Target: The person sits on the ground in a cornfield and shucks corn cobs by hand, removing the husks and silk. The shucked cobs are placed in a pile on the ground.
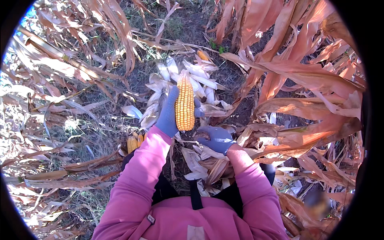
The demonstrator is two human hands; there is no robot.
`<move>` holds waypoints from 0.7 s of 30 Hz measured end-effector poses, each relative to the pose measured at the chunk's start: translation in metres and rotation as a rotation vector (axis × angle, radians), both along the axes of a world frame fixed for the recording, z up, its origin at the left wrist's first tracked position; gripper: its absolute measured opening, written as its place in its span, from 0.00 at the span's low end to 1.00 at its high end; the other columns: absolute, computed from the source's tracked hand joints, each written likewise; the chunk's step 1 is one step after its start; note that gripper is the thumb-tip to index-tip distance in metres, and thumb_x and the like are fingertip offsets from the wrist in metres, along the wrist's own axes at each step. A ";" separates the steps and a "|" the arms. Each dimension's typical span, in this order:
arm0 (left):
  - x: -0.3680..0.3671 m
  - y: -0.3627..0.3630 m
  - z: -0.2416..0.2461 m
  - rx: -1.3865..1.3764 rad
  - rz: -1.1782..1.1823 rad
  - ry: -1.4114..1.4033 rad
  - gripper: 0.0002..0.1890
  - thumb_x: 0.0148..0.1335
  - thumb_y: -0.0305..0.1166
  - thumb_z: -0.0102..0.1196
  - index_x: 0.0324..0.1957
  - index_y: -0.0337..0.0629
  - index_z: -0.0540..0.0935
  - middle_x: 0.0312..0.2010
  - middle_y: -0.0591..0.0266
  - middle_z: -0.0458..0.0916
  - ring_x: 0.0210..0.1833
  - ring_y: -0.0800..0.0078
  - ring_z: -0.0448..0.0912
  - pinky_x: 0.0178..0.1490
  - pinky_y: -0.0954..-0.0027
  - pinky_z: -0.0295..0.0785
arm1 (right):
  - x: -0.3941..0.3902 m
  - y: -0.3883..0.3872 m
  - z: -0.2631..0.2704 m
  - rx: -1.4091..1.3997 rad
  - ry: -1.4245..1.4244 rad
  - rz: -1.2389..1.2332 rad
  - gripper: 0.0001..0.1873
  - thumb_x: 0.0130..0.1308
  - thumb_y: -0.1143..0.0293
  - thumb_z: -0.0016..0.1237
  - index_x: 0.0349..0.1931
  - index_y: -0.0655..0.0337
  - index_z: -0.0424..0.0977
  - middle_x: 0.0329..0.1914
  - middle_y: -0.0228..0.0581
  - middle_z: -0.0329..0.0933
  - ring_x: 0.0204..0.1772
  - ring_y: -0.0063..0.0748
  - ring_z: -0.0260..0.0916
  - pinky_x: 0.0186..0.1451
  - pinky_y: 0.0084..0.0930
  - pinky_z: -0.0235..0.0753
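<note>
My left hand [171, 111], in a grey-blue dotted glove, grips a husked ear of yellow corn [184, 103], its pale tip pointing away from me. Just below and to the right of the ear, my right hand [216, 138], gloved too, is half curled over brownish husk matter; whether it holds any of this I cannot tell. Pale corn husks [196, 70] lie piled on the ground beyond the ear. At the pile's far edge shows another yellow ear [202, 55]. Several bare ears [132, 144] lie beside my left forearm, partly covered by it.
Tall dry corn leaves [300, 108] reach in from the right, close to my right hand. Fallen dry stalks [60, 64] and leaves cross the grassy ground [105, 120] at the left. More loose husks [195, 165] lie between my dark-clad legs.
</note>
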State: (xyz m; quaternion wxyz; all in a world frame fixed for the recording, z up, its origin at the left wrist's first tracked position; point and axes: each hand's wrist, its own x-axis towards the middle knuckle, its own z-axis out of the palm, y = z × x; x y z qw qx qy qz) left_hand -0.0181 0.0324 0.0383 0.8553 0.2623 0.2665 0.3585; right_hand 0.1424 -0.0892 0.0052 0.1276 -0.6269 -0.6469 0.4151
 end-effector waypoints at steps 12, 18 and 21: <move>0.009 -0.026 -0.003 -0.211 -0.496 0.058 0.26 0.68 0.49 0.45 0.57 0.36 0.70 0.42 0.54 0.80 0.38 0.67 0.81 0.39 0.68 0.80 | 0.038 0.008 0.009 0.168 1.143 -0.484 0.22 0.71 0.58 0.42 0.59 0.61 0.65 0.51 0.35 0.72 0.53 0.22 0.67 0.60 0.21 0.66; 0.016 -0.033 -0.008 -0.123 -0.615 0.032 0.31 0.65 0.52 0.48 0.60 0.37 0.68 0.45 0.57 0.78 0.42 0.70 0.80 0.39 0.71 0.80 | 0.035 0.010 0.028 0.202 1.127 -0.465 0.15 0.70 0.60 0.44 0.48 0.61 0.73 0.43 0.31 0.74 0.48 0.20 0.68 0.54 0.21 0.68; 0.022 -0.034 -0.003 0.205 -0.595 0.232 0.32 0.59 0.48 0.58 0.57 0.33 0.70 0.43 0.58 0.78 0.43 0.74 0.78 0.45 0.73 0.76 | 0.039 0.013 0.015 0.366 0.915 -0.625 0.13 0.70 0.60 0.45 0.43 0.61 0.73 0.39 0.29 0.73 0.43 0.18 0.67 0.50 0.19 0.69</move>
